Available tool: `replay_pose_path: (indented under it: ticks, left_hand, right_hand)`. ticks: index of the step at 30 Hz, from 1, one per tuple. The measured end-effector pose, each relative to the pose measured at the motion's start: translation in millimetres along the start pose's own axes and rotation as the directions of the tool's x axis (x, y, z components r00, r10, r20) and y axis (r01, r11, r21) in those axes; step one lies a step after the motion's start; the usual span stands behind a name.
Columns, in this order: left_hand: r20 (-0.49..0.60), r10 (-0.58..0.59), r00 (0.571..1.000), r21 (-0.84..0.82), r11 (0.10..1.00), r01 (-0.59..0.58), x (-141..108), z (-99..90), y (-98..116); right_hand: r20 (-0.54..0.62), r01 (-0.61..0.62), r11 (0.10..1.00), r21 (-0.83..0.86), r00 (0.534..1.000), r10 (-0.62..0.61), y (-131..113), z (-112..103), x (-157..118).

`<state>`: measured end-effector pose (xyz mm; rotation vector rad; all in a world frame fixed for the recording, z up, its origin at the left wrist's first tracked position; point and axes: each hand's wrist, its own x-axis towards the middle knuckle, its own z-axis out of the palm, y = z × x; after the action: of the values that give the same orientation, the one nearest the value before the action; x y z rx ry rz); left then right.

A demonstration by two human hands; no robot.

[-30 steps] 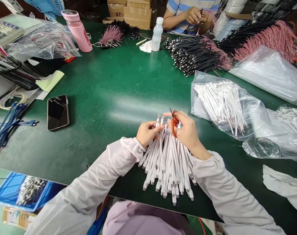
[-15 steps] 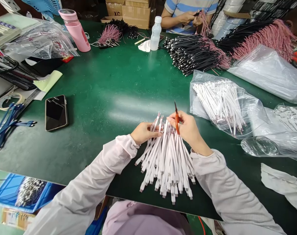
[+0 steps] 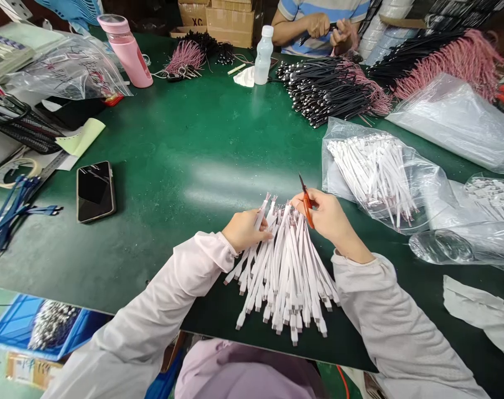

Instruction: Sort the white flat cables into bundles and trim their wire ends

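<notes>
Two hands at a green workbench, lower center: the left hand closes on the top of one fanned bundle of white flat cables, dozens strong, their plug ends splaying toward the bottom of the frame. The right hand pinches one pair of orange-handled scissors, tips up and leaning left. Just right, one clear plastic bag holds more white cables. At the top of the frame, a co-worker's two hands grip a dark cable.
</notes>
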<state>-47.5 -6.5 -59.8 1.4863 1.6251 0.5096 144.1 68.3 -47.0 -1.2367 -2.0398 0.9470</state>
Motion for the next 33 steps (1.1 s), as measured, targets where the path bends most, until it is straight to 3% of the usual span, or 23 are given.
replay_pose_path:
  ticks: [4,16,19,22,24,26,29,33]
  left_hand:
    - [-0.006,0.075,0.997,0.287,0.955,-0.071,-4.3,4.3,6.5]
    - [-0.014,0.056,0.998,0.487,0.872,-0.042,-22.4,19.1,16.8]
    - [-0.003,0.041,0.999,0.288,0.957,-0.038,-14.7,9.9,9.4]
    - [0.037,-0.070,0.997,-0.135,0.988,0.075,-4.6,-0.2,-1.2]
    - [0.044,-0.103,0.994,-0.377,0.920,0.112,0.1,-2.0,-6.2]
    - [0.033,-0.067,0.997,-0.528,0.846,0.074,2.5,0.1,-8.7]
    - [0.026,-0.029,0.999,-0.653,0.756,0.039,3.8,5.1,-8.8]
    - [0.012,-0.093,0.996,-0.754,0.653,0.070,4.8,6.3,-6.5]
  right_hand:
    - [0.049,-0.006,0.997,-0.074,0.999,0.010,4.0,-4.1,1.6]
    - [0.090,0.005,0.992,-0.127,0.996,0.006,8.9,-2.2,2.6]
    - [0.071,0.003,0.990,-0.139,0.997,0.007,7.8,-2.1,1.5]
    - [-0.026,0.030,0.988,-0.150,0.999,-0.034,4.7,1.0,-1.3]
    - [-0.053,0.058,0.991,-0.121,0.996,-0.065,0.8,5.3,-4.2]
    - [-0.025,0.081,0.995,-0.057,0.996,-0.082,-3.6,10.4,-7.3]
    - [0.012,0.125,0.992,-0.002,0.992,-0.125,-8.8,16.2,-11.3]
    - [0.082,0.219,0.975,-0.050,0.973,-0.214,-12.4,18.2,-15.0]
